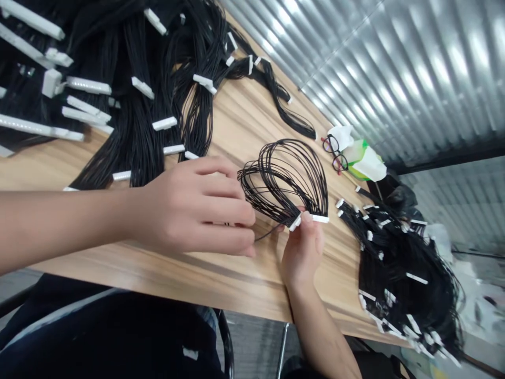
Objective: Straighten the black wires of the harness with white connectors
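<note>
My right hand [303, 252] grips a looped bundle of thin black wires [294, 173], a wire harness, above the table. Its thumb presses near two white connectors [320, 218] where the wire ends come together. Just left of the harness is my left hand [209, 210], back upward, fingers bent and close together. A single black wire [268, 233] runs from the harness to these fingers and disappears behind them. The fingertips' hold on the wire is partly hidden.
On the wooden table [236, 279], a large pile of black harnesses [134, 95] with white connectors lies left. Another heap [410, 263] is at right. Eyeglasses [335, 153] and a green-and-white tissue pack [363, 159] sit near the corrugated metal wall [374, 68].
</note>
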`<state>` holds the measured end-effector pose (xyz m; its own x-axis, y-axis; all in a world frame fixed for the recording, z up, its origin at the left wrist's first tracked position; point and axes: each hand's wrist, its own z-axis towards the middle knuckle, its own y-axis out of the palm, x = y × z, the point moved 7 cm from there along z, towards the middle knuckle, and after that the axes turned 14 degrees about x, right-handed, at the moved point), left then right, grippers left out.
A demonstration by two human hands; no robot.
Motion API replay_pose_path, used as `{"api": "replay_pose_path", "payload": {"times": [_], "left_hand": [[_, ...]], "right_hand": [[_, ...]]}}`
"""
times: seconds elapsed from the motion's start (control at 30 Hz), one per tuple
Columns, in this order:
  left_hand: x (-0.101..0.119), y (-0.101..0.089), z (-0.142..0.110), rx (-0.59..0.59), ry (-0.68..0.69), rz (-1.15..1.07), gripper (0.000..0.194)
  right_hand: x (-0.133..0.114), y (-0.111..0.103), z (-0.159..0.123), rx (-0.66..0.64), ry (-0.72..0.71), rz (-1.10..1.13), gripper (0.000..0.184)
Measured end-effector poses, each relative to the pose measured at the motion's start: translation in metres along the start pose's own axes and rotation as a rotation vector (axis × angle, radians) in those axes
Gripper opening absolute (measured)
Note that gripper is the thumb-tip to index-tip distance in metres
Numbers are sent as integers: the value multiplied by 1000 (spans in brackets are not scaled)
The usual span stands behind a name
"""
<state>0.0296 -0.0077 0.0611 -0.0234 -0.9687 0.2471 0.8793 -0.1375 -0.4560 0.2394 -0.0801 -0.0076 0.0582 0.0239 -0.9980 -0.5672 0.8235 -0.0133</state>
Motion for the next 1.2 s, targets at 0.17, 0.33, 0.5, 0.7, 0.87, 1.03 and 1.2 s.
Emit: {"api": "replay_pose_path", "payload": {"times": [0.17,0.33,0.5,0.7,0.87,1.03,1.2], "left_hand": [[-4,-1,-1,41,111,93,8],[-12,8,3,-90,134,270,17],[-24,5,8,-91,69,303,16],[-21,3,7,-56,25,61,35],[-18,5,3,-48,-8,244,28],[-39,1,4,-60,-211,408,8],[-75,-5,-10,-40,-708,204,5]], "right_hand": [[5,1,0,-3,28,-7,37],[10,-1,0,-9,23,0,37],[9,1,-2,-38,-13,-19,38],[5,9,-12,-175,-81,-45,45],[3,3,-9,-119,-82,-23,47],[8,7,-11,-176,-79,-68,49],[23,13,-26,-293,15,-41,45]]}}
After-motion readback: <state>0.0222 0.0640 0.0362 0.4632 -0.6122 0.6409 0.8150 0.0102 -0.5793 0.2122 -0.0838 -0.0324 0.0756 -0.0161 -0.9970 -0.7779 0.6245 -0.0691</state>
